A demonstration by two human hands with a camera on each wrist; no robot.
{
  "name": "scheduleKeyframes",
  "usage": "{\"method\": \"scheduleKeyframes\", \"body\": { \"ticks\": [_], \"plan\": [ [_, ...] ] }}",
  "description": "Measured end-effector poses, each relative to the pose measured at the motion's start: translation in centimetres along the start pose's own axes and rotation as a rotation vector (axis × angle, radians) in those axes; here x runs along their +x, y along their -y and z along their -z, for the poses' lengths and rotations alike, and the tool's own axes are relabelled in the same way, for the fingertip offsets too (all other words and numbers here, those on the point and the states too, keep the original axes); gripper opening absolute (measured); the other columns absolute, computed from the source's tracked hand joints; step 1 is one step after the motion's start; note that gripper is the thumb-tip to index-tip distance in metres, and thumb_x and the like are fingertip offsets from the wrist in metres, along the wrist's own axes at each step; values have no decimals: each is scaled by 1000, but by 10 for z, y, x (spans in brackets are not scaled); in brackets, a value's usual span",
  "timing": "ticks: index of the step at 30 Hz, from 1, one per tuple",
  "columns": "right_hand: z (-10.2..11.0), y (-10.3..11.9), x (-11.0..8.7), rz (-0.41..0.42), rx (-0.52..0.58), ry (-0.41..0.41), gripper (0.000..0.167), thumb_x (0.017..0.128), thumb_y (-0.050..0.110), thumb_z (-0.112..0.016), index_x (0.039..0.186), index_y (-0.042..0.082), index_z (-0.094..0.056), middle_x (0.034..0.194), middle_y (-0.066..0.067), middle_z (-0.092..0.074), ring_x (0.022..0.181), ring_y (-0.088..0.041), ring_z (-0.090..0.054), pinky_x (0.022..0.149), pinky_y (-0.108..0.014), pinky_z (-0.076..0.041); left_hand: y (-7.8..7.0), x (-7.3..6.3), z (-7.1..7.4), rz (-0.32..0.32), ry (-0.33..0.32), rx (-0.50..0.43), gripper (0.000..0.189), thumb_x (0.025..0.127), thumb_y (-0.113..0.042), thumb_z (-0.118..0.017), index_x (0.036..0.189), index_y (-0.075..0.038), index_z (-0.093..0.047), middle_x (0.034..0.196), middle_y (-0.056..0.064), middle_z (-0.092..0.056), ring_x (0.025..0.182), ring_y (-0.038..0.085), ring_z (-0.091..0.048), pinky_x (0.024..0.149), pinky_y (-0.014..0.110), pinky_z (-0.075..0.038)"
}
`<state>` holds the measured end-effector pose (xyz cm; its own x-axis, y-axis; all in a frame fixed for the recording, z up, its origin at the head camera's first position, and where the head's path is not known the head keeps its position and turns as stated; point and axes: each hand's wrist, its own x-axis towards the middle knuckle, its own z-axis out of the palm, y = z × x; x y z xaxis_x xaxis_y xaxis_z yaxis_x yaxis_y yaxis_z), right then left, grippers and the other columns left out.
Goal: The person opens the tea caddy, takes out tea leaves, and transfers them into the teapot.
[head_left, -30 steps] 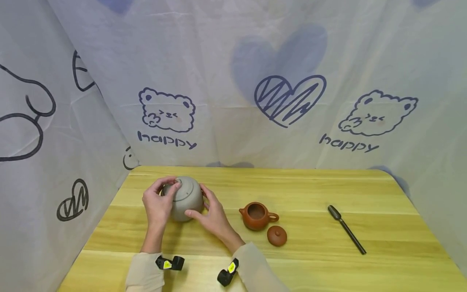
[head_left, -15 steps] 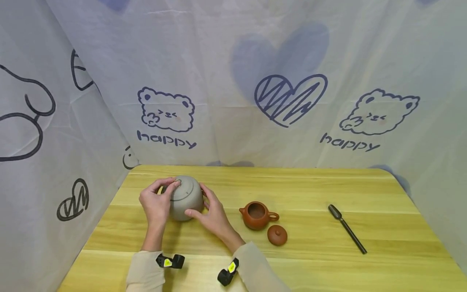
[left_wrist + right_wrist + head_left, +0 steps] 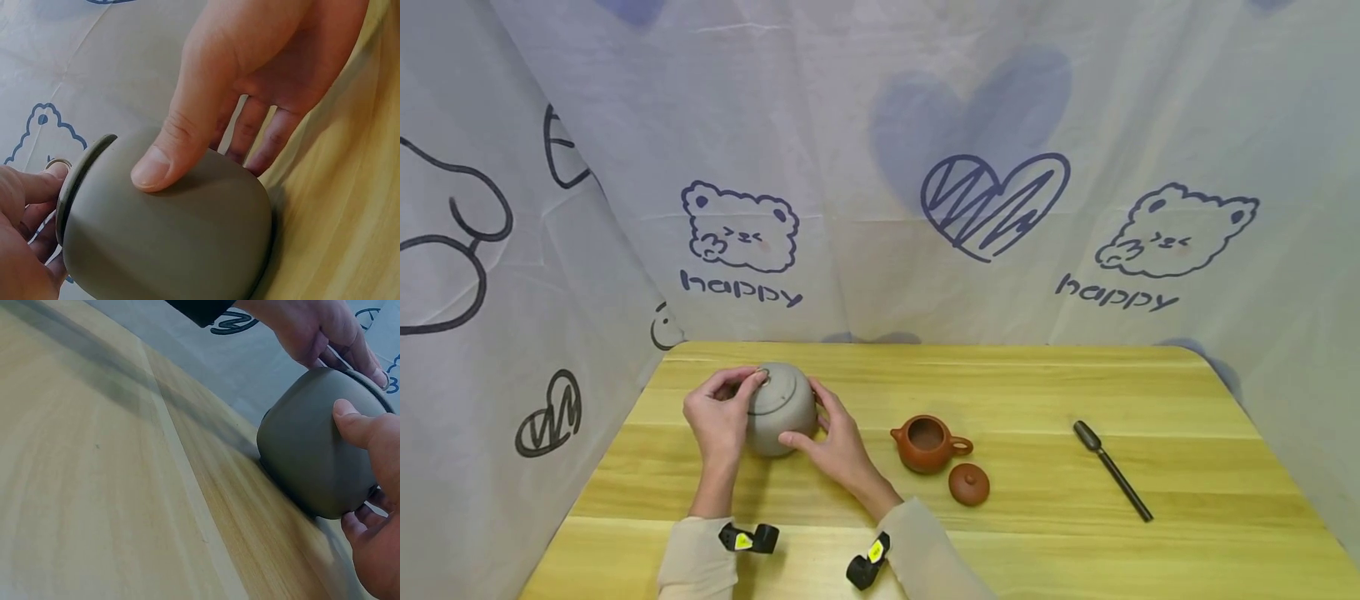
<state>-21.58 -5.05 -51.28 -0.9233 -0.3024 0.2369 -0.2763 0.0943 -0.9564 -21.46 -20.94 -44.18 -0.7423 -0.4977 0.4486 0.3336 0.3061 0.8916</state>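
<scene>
A round grey jar (image 3: 778, 429) stands at the left of the table. Its grey lid (image 3: 781, 387) has a small ring (image 3: 59, 164) on top, which my left hand (image 3: 721, 417) pinches between thumb and fingers. A dark line parts the lid's rim from the jar's body in the left wrist view. My right hand (image 3: 838, 446) holds the jar's side, thumb (image 3: 347, 412) on the near wall and fingers around the far right. The jar hides some of those fingertips. Whether the lid is fully seated I cannot tell.
Right of the jar stands a small lidless reddish-brown teapot (image 3: 922, 450), its lid (image 3: 969, 485) lying beside it. A dark, long-handled scoop-like tool (image 3: 1112, 471) lies farther right on the wooden table (image 3: 1045, 550). A printed cloth (image 3: 865, 250) hangs behind.
My left hand has shifted very slightly left, still pinching the lid's ring. My right hand, the jar and the other things look the same.
</scene>
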Motion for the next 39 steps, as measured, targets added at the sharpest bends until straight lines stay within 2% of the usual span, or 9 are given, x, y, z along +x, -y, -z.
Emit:
{"method": "scheduleKeyframes", "body": {
  "ticks": [8,16,19,22,26,29,31,35,39],
  "plan": [
    [0,1,-1,7,6,-7,88,91,28,-82,161,12,-31,163,-6,-35,147,-26,-38,114,-45,-42,-5,2,2,-4,-38,-86,11,81,3,-86,85,9,-77,79,1,-76,80,11,-74,77,18,-59],
    [0,-2,-2,37,34,-17,85,92,24,-81,160,8,-32,161,-9,-37,147,-29,-38,114,-49,-41,-3,7,6,-45,-69,-79,11,80,3,-86,86,7,-79,80,4,-77,82,20,-76,82,19,-58],
    [1,-2,-2,41,39,-22,85,91,24,-81,160,8,-33,161,-9,-37,147,-29,-38,114,-49,-42,-4,8,8,-48,-70,-81,10,80,6,-85,87,10,-77,80,7,-77,82,21,-76,81,21,-59],
    [1,-2,-2,37,41,-20,86,91,24,-81,160,8,-33,162,-7,-36,147,-27,-37,114,-46,-41,-17,5,10,-34,-76,-64,11,80,11,-82,87,15,-75,79,8,-76,80,17,-75,81,20,-59],
    [6,21,-8,41,70,-14,83,92,14,-80,159,3,-33,161,-15,-36,147,-33,-36,115,-52,-39,-19,5,14,-12,-95,-20,11,81,9,-82,88,14,-75,79,5,-76,80,11,-74,80,17,-58],
    [9,39,-13,44,90,-6,81,91,5,-79,157,-2,-33,159,-23,-36,146,-39,-36,114,-57,-37,-12,7,18,-9,-114,-9,10,81,9,-82,88,14,-75,78,5,-76,80,12,-74,78,16,-58],
    [9,38,-12,45,91,-4,81,91,4,-79,157,-1,-33,159,-23,-36,146,-39,-36,114,-57,-37,-13,7,20,-14,-123,-6,10,81,11,-81,87,15,-75,78,8,-76,80,13,-75,78,17,-58],
    [4,22,-8,44,95,-9,83,90,5,-80,158,2,-32,160,-20,-36,147,-37,-36,115,-56,-37,4,12,26,-24,-149,2,10,81,6,-84,86,11,-77,78,6,-76,80,14,-75,78,16,-58],
    [-1,3,-3,48,76,-20,85,90,9,-81,160,8,-33,161,-13,-36,147,-31,-36,115,-52,-38,14,16,33,-22,-182,8,11,82,1,-85,87,7,-78,78,-1,-75,77,6,-73,75,14,-57]
  ]
}}
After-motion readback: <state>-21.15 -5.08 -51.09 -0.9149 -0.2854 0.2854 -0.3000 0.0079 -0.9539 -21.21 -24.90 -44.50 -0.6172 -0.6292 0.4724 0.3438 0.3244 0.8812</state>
